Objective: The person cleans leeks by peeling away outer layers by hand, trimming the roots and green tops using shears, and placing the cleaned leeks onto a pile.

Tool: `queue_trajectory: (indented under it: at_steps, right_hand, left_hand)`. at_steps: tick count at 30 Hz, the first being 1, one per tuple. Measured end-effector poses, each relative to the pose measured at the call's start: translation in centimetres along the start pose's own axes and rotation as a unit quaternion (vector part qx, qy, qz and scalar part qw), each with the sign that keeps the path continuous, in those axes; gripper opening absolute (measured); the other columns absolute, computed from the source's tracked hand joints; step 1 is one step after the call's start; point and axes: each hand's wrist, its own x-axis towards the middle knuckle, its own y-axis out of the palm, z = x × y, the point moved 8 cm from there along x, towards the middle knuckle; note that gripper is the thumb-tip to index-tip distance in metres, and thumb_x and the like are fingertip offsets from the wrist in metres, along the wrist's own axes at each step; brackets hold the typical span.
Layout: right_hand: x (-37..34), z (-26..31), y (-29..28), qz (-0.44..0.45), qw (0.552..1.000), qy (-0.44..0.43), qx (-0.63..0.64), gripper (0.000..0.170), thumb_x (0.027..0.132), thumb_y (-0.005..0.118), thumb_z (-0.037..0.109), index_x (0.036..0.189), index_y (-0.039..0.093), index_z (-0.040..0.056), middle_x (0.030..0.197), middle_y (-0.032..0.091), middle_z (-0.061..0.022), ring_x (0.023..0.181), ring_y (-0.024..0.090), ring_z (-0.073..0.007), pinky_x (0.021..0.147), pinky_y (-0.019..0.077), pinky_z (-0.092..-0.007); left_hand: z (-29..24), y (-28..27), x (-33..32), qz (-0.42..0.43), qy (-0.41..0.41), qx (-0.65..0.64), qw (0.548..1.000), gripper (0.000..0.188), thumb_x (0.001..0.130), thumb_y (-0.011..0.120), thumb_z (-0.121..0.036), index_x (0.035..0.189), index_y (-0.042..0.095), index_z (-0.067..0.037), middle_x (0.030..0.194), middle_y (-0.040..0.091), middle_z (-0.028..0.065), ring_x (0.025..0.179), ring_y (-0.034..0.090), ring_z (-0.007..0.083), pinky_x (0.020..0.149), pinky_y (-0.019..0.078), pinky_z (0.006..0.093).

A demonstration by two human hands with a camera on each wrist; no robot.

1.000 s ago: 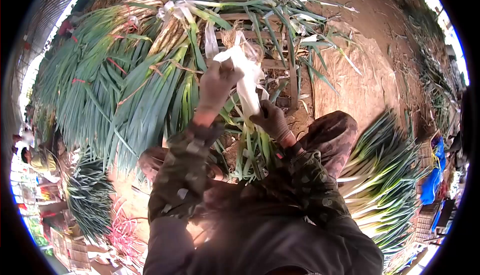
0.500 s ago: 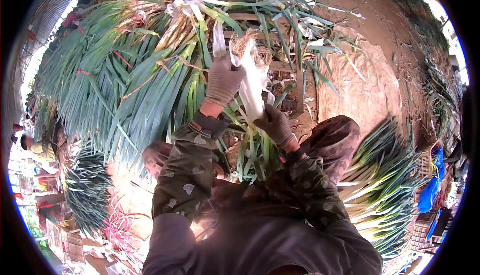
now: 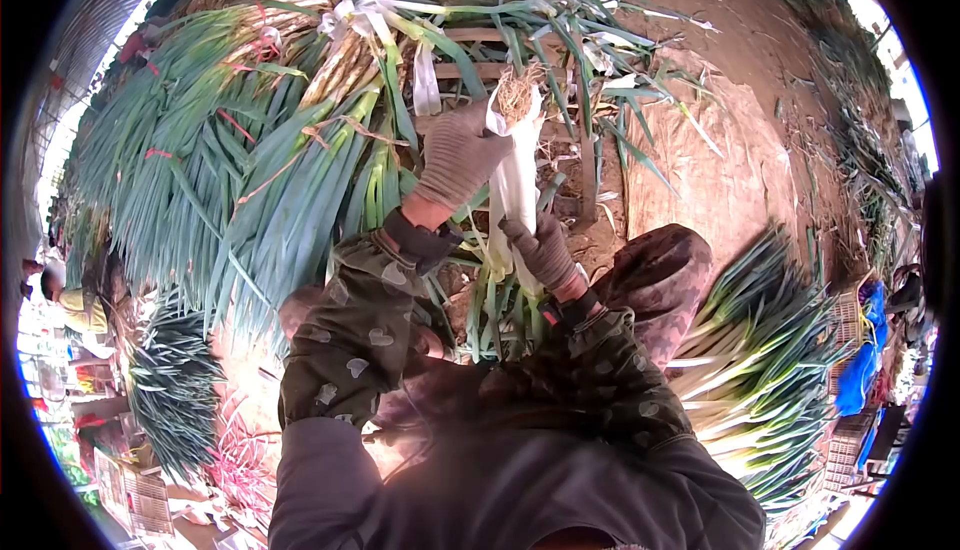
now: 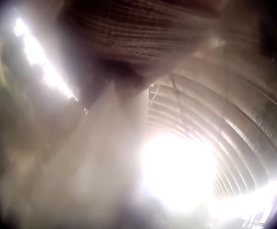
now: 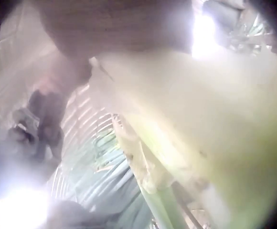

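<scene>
Leek [image 3: 517, 172]: runs top to bottom at frame centre, roots [image 3: 516, 98] uppermost
Our left hand [image 3: 460, 157]: grips nearer the roots
Our right hand [image 3: 546, 252]: grips lower down

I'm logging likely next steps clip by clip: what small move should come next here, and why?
Probably, the left hand should draw down along the white stalk, away from the tufted roots, while the right hand steadies it. The left hand is up by the roots, the right grips lower down, and a pale loose strip hangs alongside.
</scene>
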Motion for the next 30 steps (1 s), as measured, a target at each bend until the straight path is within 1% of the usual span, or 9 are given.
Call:
queue_trajectory:
  at_steps: [4,8,12,15,16,21,25,27,30]
  right_hand:
    - [0.6,1.5,-1.2,-0.09,0.986,-0.05,-0.134,0.022,0.09,0.074,0.018,0.102,0.066,0.0,0.079,0.064,-0.0018,0.073,0.059,-0.0132,0.069,0.0498,-0.0309]
    - [0.4,6.8,-1.4,-0.265,0.858,-0.208,-0.389,0.047,0.077,0.08,0.015,0.117,0.058,0.003,0.096,0.061,-0.0154,0.083,0.063,-0.0321,0.072,0.0518,-0.0397]
    - [0.9,8.3,-1.3,-0.259,0.86,-0.187,-0.397,0.044,0.078,0.079,0.016,0.113,0.057,0.0032,0.089,0.058,-0.0152,0.078,0.061,-0.0358,0.067,0.0497,-0.0441]
    - [1.9,8.1,-1.1,-0.205,0.868,-0.214,-0.399,0.04,0.078,0.079,0.015,0.11,0.058,0.0036,0.081,0.056,-0.0149,0.069,0.059,-0.0363,0.063,0.0489,-0.0452]
    - [2.5,7.4,-1.2,-0.158,0.888,-0.144,-0.408,0.041,0.081,0.075,0.023,0.112,0.059,0.0016,0.093,0.066,-0.0201,0.082,0.067,-0.0401,0.069,0.0543,-0.0458]
    - [3.2,4.5,-1.0,-0.064,0.974,-0.082,-0.202,0.028,0.087,0.073,0.012,0.109,0.06,-0.0003,0.085,0.066,-0.0097,0.072,0.065,-0.02,0.063,0.0514,-0.0341]
    - [2.2,3.5,-0.9,0.03,0.996,0.038,0.077,0.018,0.093,0.065,0.009,0.108,0.06,-0.0007,0.081,0.064,-0.0026,0.068,0.063,-0.0129,0.06,0.0503,-0.0283]
    - [2.3,3.9,-1.2,0.024,0.994,0.047,0.096,0.02,0.096,0.063,0.013,0.112,0.061,0.0,0.077,0.062,-0.0023,0.061,0.058,-0.0103,0.056,0.048,-0.0257]
    - [2.7,6.1,-0.8,0.0,0.997,0.057,0.053,0.029,0.1,0.059,0.019,0.121,0.06,-0.0011,0.072,0.058,0.0,0.056,0.053,-0.0071,0.05,0.0424,-0.023]
  left_hand:
    - [-0.6,0.4,0.2,-0.001,0.007,0.052,0.999,0.035,0.08,0.067,-0.007,0.114,0.069,0.0,0.091,0.073,0.0162,0.078,0.069,0.0202,0.074,0.0541,0.0326]
    - [-2.5,1.0,-0.4,-0.039,0.057,0.08,0.994,0.054,0.075,0.068,-0.016,0.129,0.063,-0.008,0.081,0.069,0.0191,0.075,0.068,0.0352,0.069,0.0537,0.0424]
    - [-1.6,1.3,-1.3,-0.025,-0.01,0.138,0.99,0.048,0.079,0.065,-0.016,0.125,0.063,-0.001,0.08,0.068,0.0203,0.075,0.068,0.0376,0.067,0.0534,0.0443]
    - [-0.6,1.7,-1.1,0.028,0.038,0.178,0.983,0.04,0.082,0.066,-0.019,0.118,0.065,-0.001,0.076,0.066,0.0197,0.072,0.067,0.0367,0.065,0.0527,0.0441]
    - [-0.6,1.6,-0.9,0.047,0.046,0.193,0.979,0.033,0.084,0.067,-0.022,0.11,0.066,-0.002,0.075,0.066,0.0187,0.071,0.066,0.0361,0.063,0.0514,0.0433]
    - [-3.4,0.6,-0.3,-0.022,0.177,0.183,0.967,0.024,0.084,0.069,-0.026,0.099,0.066,-0.007,0.075,0.062,0.0131,0.066,0.064,0.0306,0.061,0.0494,0.0406]
    - [-3.7,-0.1,1.6,0.019,0.347,0.399,0.848,0.01,0.087,0.066,-0.019,0.095,0.068,-0.014,0.082,0.064,0.0032,0.065,0.064,0.0197,0.059,0.0506,0.0333]
    - [-2.8,-0.3,3.8,0.051,0.399,0.481,0.779,0.009,0.09,0.063,-0.019,0.096,0.069,-0.015,0.084,0.065,0.0005,0.064,0.063,0.0162,0.059,0.0503,0.0313]
    - [2.9,-3.5,9.3,-0.012,0.089,0.527,0.845,0.012,0.092,0.061,-0.017,0.099,0.071,-0.016,0.091,0.069,-0.0014,0.071,0.065,0.0128,0.061,0.0516,0.0289]
